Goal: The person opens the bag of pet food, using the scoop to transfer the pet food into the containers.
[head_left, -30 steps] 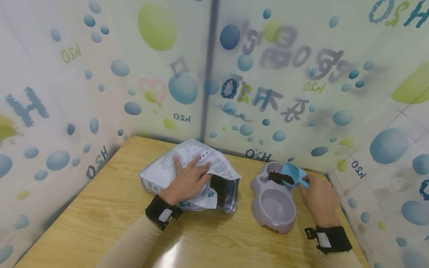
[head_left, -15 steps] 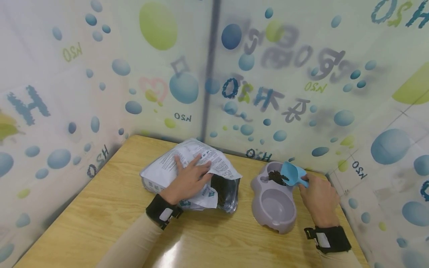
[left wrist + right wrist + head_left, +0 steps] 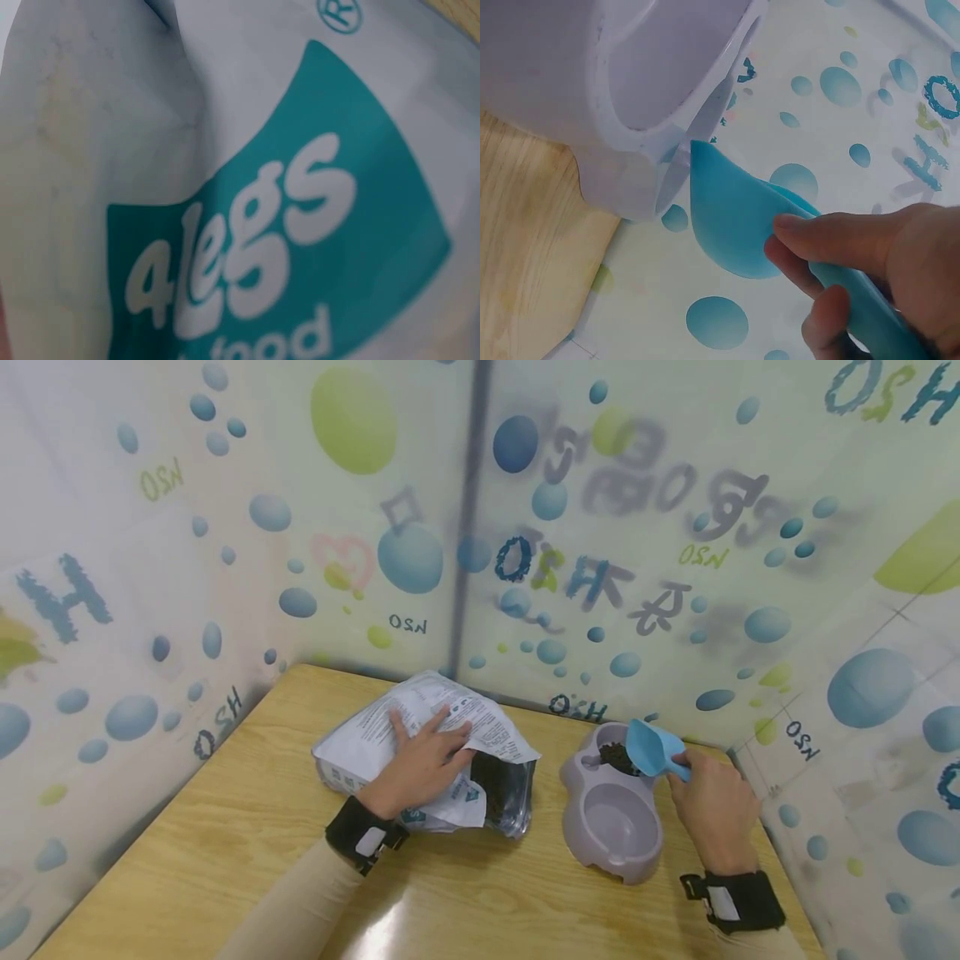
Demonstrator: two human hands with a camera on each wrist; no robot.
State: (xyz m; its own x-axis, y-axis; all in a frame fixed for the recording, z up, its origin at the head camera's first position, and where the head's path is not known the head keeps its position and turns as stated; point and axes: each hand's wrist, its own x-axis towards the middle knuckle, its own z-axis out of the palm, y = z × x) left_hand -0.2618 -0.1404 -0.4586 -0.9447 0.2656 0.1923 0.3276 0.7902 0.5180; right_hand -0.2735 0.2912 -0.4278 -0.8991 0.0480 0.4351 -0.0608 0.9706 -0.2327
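Note:
My right hand [image 3: 716, 806] grips the handle of a blue scoop [image 3: 651, 748], thumb and fingers curled round it in the right wrist view. The scoop [image 3: 739, 217] is tilted over the far compartment of a lilac double pet bowl [image 3: 573, 814]. Dark kibble [image 3: 617, 757] lies in that compartment; the near one holds nothing visible. My left hand [image 3: 423, 768] rests with spread fingers on a white pet food bag [image 3: 367, 731] lying on its side. The bag's mouth faces right, with dark kibble [image 3: 487, 777] inside. Printed lettering on the bag [image 3: 277, 225] fills the left wrist view.
The wooden table [image 3: 247, 793] stands in a corner between patterned walls [image 3: 420, 635]. The bowl is near the table's right edge, with a gap between it and the bag. A wall is close behind both.
The scoop has tipped further, and the kibble seen in it a second ago is now in the bowl's far compartment. My left hand and the bag have stayed put.

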